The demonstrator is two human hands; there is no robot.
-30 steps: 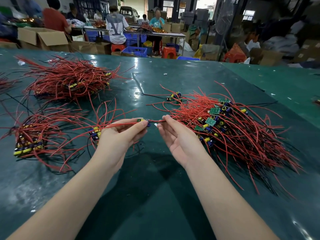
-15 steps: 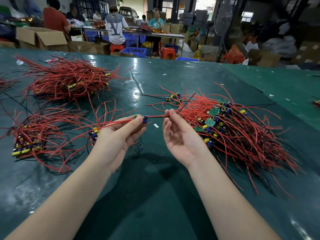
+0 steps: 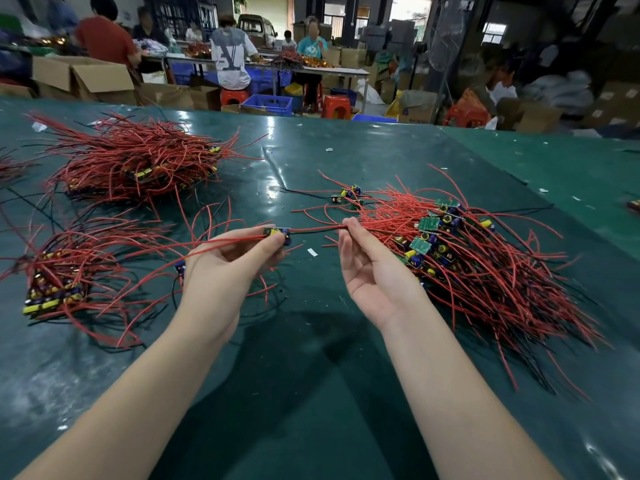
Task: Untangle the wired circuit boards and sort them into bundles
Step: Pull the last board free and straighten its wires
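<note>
A small green circuit board with yellow and blue parts (image 3: 277, 233) was pinched between the thumb and fingers of the left hand (image 3: 225, 271) at the centre of the frame, above the dark green desk (image 3: 311, 393). Red wires from that board were trailed to the left across the hand. A red and black wire pair (image 3: 315, 230) was stretched from the board to the right hand (image 3: 370, 271), where it was pinched at the fingertips (image 3: 349, 225), the palm turned upward and the other fingers loosely extended.

A large tangled heap of red-wired green circuit boards (image 3: 467, 258) was spread on the desk at the right of the frame, just beside the right hand. A gathered bundle of red-wired boards (image 3: 59, 282) was laid at the left edge, and a larger pile of red wires (image 3: 138, 164) was seen in the upper left. A few loose boards (image 3: 348, 195) were lying above the hands. A small white scrap (image 3: 312, 251) was lying between the hands.
</note>
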